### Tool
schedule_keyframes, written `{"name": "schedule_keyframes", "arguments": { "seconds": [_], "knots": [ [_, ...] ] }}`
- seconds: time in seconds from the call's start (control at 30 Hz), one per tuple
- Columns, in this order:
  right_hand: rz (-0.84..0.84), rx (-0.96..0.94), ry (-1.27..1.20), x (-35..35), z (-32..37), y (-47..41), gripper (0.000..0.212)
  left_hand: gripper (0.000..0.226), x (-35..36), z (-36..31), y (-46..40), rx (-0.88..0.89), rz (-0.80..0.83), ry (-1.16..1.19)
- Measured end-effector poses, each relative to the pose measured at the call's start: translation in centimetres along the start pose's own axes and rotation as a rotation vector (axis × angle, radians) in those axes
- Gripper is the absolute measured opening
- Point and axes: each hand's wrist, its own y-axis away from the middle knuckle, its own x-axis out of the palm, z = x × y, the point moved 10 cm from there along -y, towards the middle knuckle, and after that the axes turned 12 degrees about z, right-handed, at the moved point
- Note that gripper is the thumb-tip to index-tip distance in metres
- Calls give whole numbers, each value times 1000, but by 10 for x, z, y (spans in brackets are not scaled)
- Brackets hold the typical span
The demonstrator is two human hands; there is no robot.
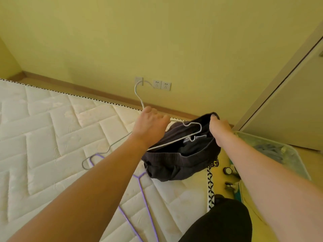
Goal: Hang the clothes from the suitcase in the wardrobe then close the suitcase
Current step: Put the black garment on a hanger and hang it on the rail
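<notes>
Surface: a bare quilted white mattress fills my 9 o'clock side; its patterned black-and-white edge runs along the far side and down at 5 o'clock.
Room: yellow wall at 12 o'clock with a skirting board and wall sockets; a pale door at 2 o'clock.
My left hand: fingers curled round the neck of a white wire hanger, hook pointing up towards 12 o'clock.
My right hand: pinches the rim of a dark garment, holding it open; one hanger arm sits inside the opening.
Garment place: hangs over the mattress corner, just beside its edge.
Mattress top: a purple hanger and a grey hanger lie at 7 o'clock.
Open room: yellow floor strip at 4 o'clock, between mattress and a clear-sided container.
Hard to make out: the container's contents are blurred; whether it is the suitcase I cannot tell.
</notes>
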Motion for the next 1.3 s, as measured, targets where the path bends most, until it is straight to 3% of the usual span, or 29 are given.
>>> {"name": "schedule_keyframes", "arguments": {
  "seconds": [0.13,0.33,0.47,0.53,0.57,0.63,0.67,0.73,0.8,0.9,1.0,1.07,1.1,1.13,1.2,1.3],
  "knots": [
    [47,-150,218,1,25,11,52,12,-27,-56,-30,188,-87,-61],
    [-120,-464,699,-30,70,36,40,19,-45,-61,-63,119,-153,78],
    [-175,-395,726,-51,57,21,43,14,-67,-77,-60,225,-360,184],
    [-248,-346,688,-62,48,17,47,35,-72,-88,-50,302,-390,180],
    [-270,-322,668,-68,45,15,48,42,-72,-84,-46,259,-392,211],
    [-293,-301,631,-77,40,13,48,56,-52,-50,-45,-28,-305,422],
    [-308,-306,622,-82,39,12,47,59,-28,-28,-45,-208,-188,593],
    [-348,-328,656,-90,40,15,44,41,21,-10,-47,-389,111,867],
    [-383,-379,759,-93,44,18,40,38,42,-25,-52,-296,320,932],
    [-400,-593,932,-84,68,31,33,43,35,-46,-60,-168,318,969],
    [-208,-759,948,-63,81,32,25,43,39,-67,-70,-116,387,972],
    [-73,-744,911,-58,75,20,26,29,51,-73,-73,-137,460,1012],
    [-44,-721,889,-61,70,14,29,32,58,-71,-75,-160,468,988],
    [-30,-699,864,-66,65,8,32,49,63,-64,-73,-213,453,921],
    [-16,-658,816,-73,54,0,47,72,86,-40,-60,-424,459,859],
    [-37,-562,793,-80,42,-7,68,77,148,-38,-18,-661,805,973]
  ]
}}
